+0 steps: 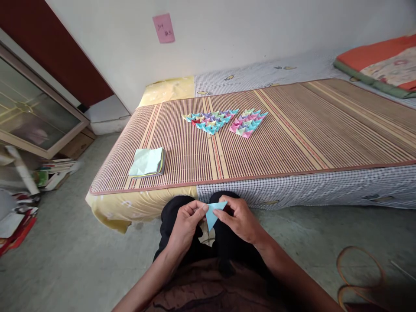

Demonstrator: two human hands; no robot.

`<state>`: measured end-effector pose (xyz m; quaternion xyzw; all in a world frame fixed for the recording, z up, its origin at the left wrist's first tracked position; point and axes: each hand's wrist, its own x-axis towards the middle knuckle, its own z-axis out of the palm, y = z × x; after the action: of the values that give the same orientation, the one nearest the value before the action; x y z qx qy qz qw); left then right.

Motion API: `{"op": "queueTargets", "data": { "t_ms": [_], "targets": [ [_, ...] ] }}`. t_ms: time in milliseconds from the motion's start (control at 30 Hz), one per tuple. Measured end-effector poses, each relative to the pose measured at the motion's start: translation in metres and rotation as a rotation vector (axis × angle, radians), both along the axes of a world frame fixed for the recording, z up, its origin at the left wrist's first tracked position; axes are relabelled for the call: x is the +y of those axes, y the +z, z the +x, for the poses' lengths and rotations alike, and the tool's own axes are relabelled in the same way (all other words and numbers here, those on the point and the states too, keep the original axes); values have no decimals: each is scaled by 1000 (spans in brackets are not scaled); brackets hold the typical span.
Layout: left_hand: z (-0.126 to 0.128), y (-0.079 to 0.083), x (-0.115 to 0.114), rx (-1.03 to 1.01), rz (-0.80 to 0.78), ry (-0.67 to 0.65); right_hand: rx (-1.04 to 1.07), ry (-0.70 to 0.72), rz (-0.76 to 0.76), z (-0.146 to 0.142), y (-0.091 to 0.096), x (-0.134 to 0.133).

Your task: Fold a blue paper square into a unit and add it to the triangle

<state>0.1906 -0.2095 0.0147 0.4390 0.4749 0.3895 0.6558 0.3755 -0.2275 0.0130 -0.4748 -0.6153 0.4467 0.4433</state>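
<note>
At the left edge of the frame, a glass-paned door (29, 104) is leaning into view, and below it a pile of books (58, 171) is lying on the grey floor (81, 242). That floor is opening out across the lower left, leaving my left elbow room to swing. Farther right, a yellow cloth (146, 201) is hanging over the bed's near corner, its hem drooping toward the floor. Just inside the striped mat's (182, 151) bound front edge, left of centre, a stack of paper (147, 162) is sitting with a pale green, creased sheet on top. Above it, in the upper part of the frame, a pink note (164, 28) is showing on the wall. At lower centre, over my dark knees (172, 207) and short of the bed's front edge, my left hand (188, 220) is pinching the upper left corner of a blue paper triangle (212, 213) between thumb and fingers. The triangle is pointing downward, its long edge running along the top. My right hand (242, 219) is pinching its right side, the thumb lying on the face and the fingers curling behind. Above my hands, well back from the mat's edge, a wider cluster of folded paper pieces (211, 120) is lying just left of a smaller cluster (248, 123). Beyond them, the mat's stripes are stretching in a broad run toward the right edge. A checked sheet (292, 186) is hanging below that, an orange-brown loop (360, 249) is lying at lower right, and a folded quilt (386, 65) is filling the upper right corner.
</note>
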Motion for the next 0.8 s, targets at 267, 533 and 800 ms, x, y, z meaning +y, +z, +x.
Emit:
{"op": "queueTargets", "data": {
  "t_ms": [267, 533, 800],
  "targets": [
    [1, -2, 2, 10, 13, 20, -279, -128, 196, -4, -9, -1],
    [0, -2, -1, -24, 9, 26, -181, -75, 119, -3, -5, -1],
    [-2, 0, 2, -79, -8, -40, 132, 36, -108, 6, -9, 1]
  ]
}}
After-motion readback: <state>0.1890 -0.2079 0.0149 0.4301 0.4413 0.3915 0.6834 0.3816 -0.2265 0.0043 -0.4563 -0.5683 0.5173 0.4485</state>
